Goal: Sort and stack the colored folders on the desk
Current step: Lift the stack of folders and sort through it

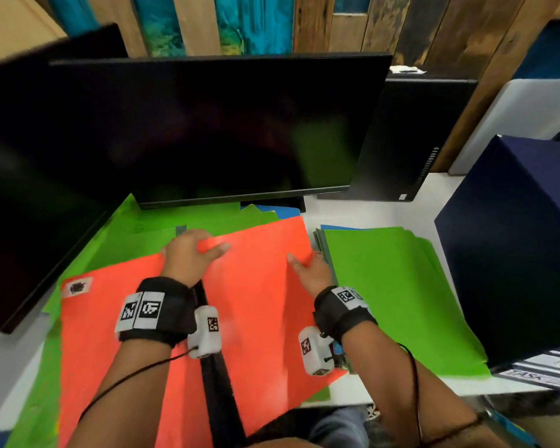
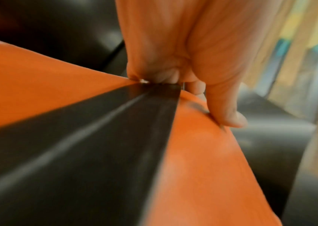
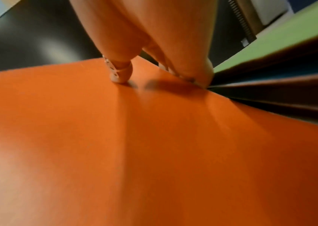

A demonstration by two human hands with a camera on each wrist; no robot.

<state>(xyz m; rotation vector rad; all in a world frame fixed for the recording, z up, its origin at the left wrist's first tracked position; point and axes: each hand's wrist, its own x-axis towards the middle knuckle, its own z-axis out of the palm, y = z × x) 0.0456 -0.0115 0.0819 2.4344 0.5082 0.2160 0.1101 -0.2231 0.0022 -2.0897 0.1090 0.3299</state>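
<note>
you've got 1 orange folder (image 1: pixel 259 318) w/ a black spine strip (image 1: pixel 220 383), lying tilted over loose green folders (image 1: pixel 149 227) in front of the monitor (image 1: pixel 207 124). count of greens under it unclear; 1 blue folder (image 1: pixel 282 211) peeks out by the monitor base. your left hand (image 1: pixel 188 253) grips its far edge, fingers curled over, thumb on top. your right hand (image 1: pixel 314 270) pinches its right edge, thumb on top. to the right, 1 sorted stack, green folder on top (image 1: pixel 401 295), beside a navy box (image 1: pixel 514 253). left wrist view shows the curled fingers (image 2: pixel 173 75) at the strip end; right wrist view shows the stack's layered edges (image 3: pixel 280 85), hidden from the head cam.
</note>
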